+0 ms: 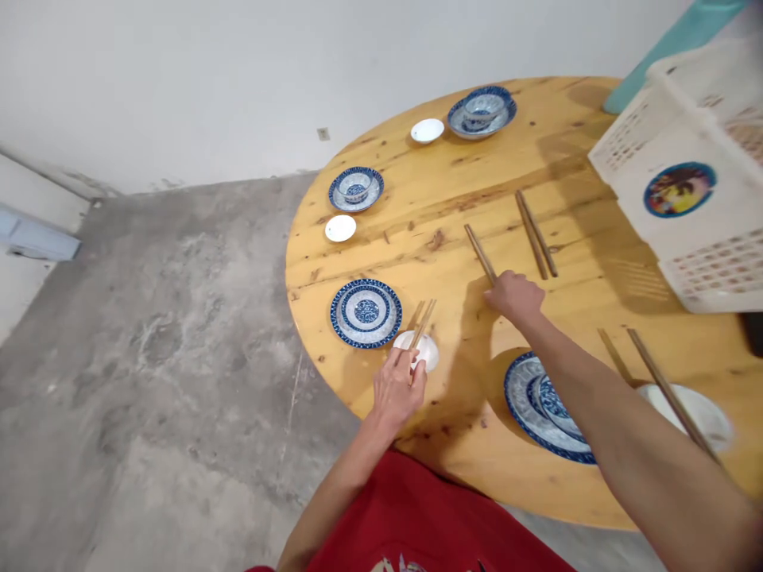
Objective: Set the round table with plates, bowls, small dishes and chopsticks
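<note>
My left hand (pixel 398 386) pinches a pair of chopsticks (pixel 423 322) over a small white dish (pixel 427 349) near the table edge. Just beyond it lies a blue-and-white plate with a bowl (pixel 366 313). My right hand (pixel 516 295) is closed around more chopsticks (pixel 478 248), their ends pointing away to the upper left. Another pair of chopsticks (pixel 536 234) rests on the wood beside that hand. Under my right forearm, a second plate and bowl (pixel 524 397) are partly hidden. Farther right, chopsticks (pixel 668 388) lie across a white dish (pixel 709 417).
On the round wooden table (pixel 429 270), two more plate-and-bowl settings (pixel 356 189) stand at the far side, with white dishes (pixel 340 228) beside them. A white plastic basket (pixel 685 262) occupies the right side, near a teal object (pixel 673 56). Concrete floor (pixel 196 381) extends left.
</note>
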The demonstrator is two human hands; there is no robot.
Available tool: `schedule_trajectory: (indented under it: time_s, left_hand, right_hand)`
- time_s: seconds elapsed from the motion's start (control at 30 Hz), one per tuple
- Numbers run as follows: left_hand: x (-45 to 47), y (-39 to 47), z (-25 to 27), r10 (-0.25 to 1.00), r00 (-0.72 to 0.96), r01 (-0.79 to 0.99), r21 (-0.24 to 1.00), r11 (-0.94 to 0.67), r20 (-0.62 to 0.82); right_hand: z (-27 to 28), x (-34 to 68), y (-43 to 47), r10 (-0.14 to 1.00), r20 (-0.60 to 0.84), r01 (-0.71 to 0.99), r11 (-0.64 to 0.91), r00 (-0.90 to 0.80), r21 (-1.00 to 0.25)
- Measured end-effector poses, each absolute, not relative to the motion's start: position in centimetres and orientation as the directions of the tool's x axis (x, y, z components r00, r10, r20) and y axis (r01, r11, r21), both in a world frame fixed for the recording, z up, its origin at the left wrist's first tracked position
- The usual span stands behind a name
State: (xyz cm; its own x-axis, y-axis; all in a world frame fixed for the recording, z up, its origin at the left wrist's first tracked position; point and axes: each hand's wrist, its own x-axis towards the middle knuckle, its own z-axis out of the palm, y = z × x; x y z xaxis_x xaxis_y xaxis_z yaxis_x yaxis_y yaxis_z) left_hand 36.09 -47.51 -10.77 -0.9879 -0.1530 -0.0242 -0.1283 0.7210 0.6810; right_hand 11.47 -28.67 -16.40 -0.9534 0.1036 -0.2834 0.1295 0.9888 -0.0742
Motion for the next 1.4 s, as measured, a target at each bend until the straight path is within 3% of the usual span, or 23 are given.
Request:
schedule_trajectory:
  time_s: [0.23,0.33,0.43,0.53,0.7,0.83,0.97,1.1,1.27,1.4]
  left_hand:
    - [34.4,-48.8,-9.8,-0.134,-0.990,-0.063,0.702,0.710,0.047]
    - [31.6,-50.2,-8.8,-0.129,-0.987,-0.016,0.739,0.673,0.096]
    - [28.4,-52.3,-8.0,-0.094,-0.992,0.010,0.794,0.607,0.084]
    - [25.4,-55.0,-7.6,-0.033,-0.999,-0.001,0.861,0.508,0.018]
    - [21.0,-60.2,-7.2,0.055,-0.996,-0.051,0.953,0.300,-0.070]
    - [19.1,-63.2,-7.3,0.098,-0.993,-0.037,0.971,0.235,-0.062]
    - [19.5,-64.4,-7.5,0.150,-0.984,-0.049,0.956,0.290,-0.096]
    - [20.8,-65.1,-7.7,0.096,-0.980,-0.133,0.929,0.344,-0.176]
    - [22.1,-67.0,-7.3,0.078,-0.966,-0.222,0.946,0.236,-0.246]
    - [22.8,-68.8,-7.1,0.120,-0.965,-0.209,0.959,0.192,-0.234]
  right_hand:
    - [-15.7,12.1,-29.0,0.185,-0.381,0.258,0.955,-0.906,-0.147]
    - [-14.1,12.0,-30.0,0.266,-0.399,0.377,0.896,-0.878,-0.233]
    - [-11.9,11.9,-31.9,0.328,-0.427,0.512,0.731,-0.843,-0.451]
    - [-9.4,13.1,-35.1,0.268,-0.427,0.504,0.489,-0.864,-0.712]
    - [-6.8,18.7,-42.7,0.147,-0.359,0.388,0.319,-0.922,-0.865]
    - [-7.2,23.3,-48.8,0.137,-0.351,0.376,0.271,-0.926,-0.886]
    - [-7.8,25.5,-52.8,0.193,-0.281,0.337,0.408,-0.940,-0.849]
    - [-7.4,26.1,-54.8,0.159,-0.207,0.259,0.499,-0.965,-0.827]
    - [-7.6,26.8,-56.9,0.117,-0.174,0.209,0.466,-0.978,-0.860]
    - [-8.3,27.1,-58.6,0.155,-0.182,0.233,0.435,-0.971,-0.870]
